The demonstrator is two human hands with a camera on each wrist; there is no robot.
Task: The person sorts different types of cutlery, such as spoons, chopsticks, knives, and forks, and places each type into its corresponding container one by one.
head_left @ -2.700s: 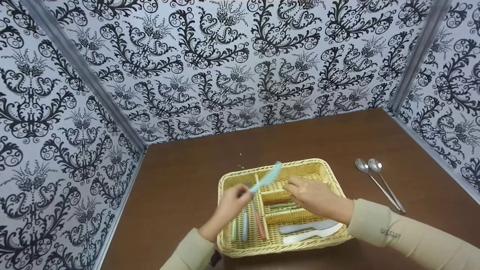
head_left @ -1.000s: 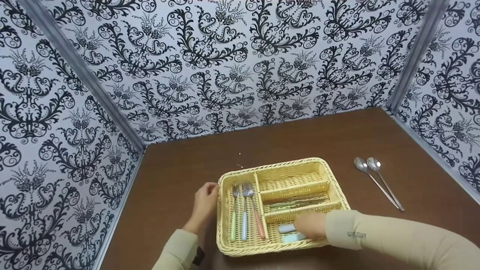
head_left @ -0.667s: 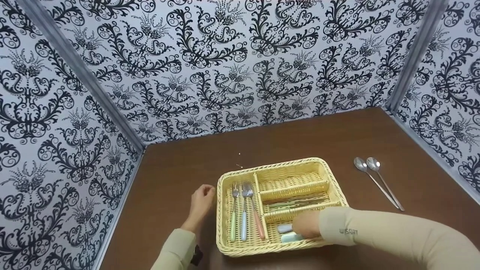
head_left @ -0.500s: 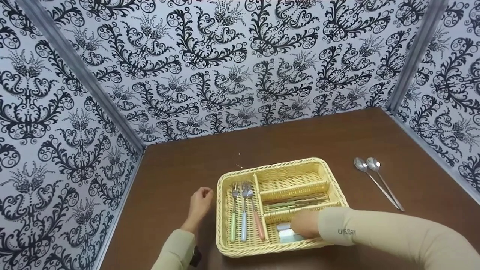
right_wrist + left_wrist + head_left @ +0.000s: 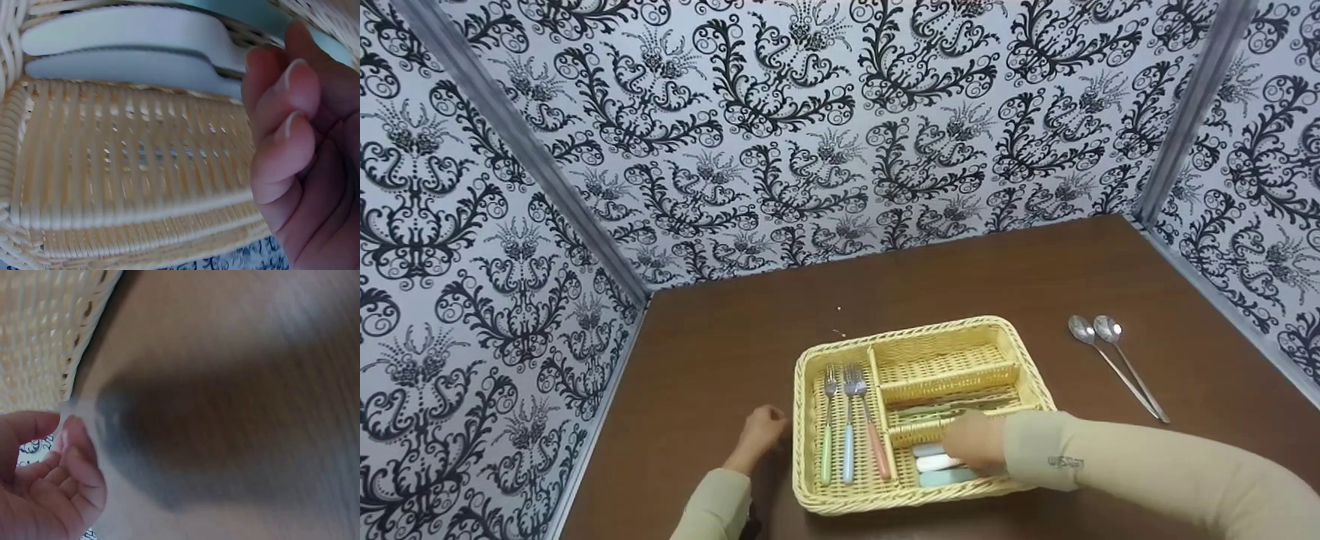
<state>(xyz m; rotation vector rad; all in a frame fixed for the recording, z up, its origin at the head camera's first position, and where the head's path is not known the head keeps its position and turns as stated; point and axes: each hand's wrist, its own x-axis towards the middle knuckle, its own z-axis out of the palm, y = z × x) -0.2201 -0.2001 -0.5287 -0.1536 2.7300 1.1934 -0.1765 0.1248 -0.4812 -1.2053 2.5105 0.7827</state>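
In the head view, my right hand (image 5: 976,441) is over the front right compartment of the yellow wicker basket (image 5: 840,504). A grey knife (image 5: 928,450), a white knife (image 5: 936,463) and a teal knife (image 5: 947,477) lie there side by side, partly covered by the hand. Up close, my loosely bent fingers (image 5: 284,152) overlap the narrow part of the white knife (image 5: 124,28), and nothing shows gripped between them. My left hand (image 5: 761,431) rests beside the basket's left side, loosely curled and holding nothing.
Three forks (image 5: 849,427) with green, blue and pink handles fill the left compartment. Thin cutlery (image 5: 945,406) lies in the middle one. To the right, two metal spoons (image 5: 1123,367) lie on the brown table (image 5: 720,337). Patterned walls (image 5: 825,135) enclose it.
The teal knife went from my left hand into the front compartment under my right hand. My left hand let go and drew back off the rim. The white knife's handle now shows between the others.
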